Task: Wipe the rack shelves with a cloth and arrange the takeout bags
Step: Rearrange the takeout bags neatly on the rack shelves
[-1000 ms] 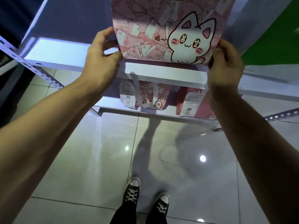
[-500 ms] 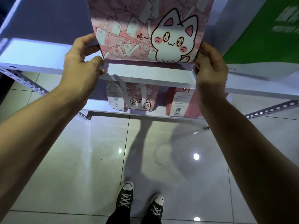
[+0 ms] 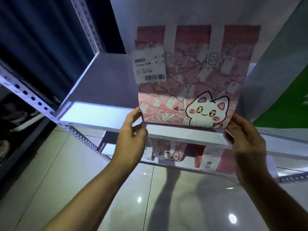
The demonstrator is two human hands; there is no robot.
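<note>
At the near edge of the middle shelf (image 3: 106, 114), the left hand (image 3: 131, 139) is curled around the lower left corner of the pink takeout bag (image 3: 191, 90), thumb on the printed face and fingers hidden behind it. The right hand (image 3: 246, 137) is closed in the same way on the lower right corner, so the bag is held by both bottom corners at about equal reach, neither hand clearly nearer.

From the hands the bag rises up and away toward the far wall. Its long axis runs near to far over the shelf, with the cat print (image 3: 208, 110) at the near end and the two white handle straps (image 3: 170, 40) at the far end. A barcode label (image 3: 150, 67) is fixed at the upper left of its face. Whether the bottom edge already touches the shelf cannot be told; it sits just above the front lip.

On the lower shelf (image 3: 183, 165), further pink bags (image 3: 168, 152) are seen lying beneath. A perforated rack upright (image 3: 30, 95) stands to the left.

The coming move is judged to be a lowering or pushing of the bag farther back, which both hands would need to share evenly to keep it square to the shelf edge.
</note>
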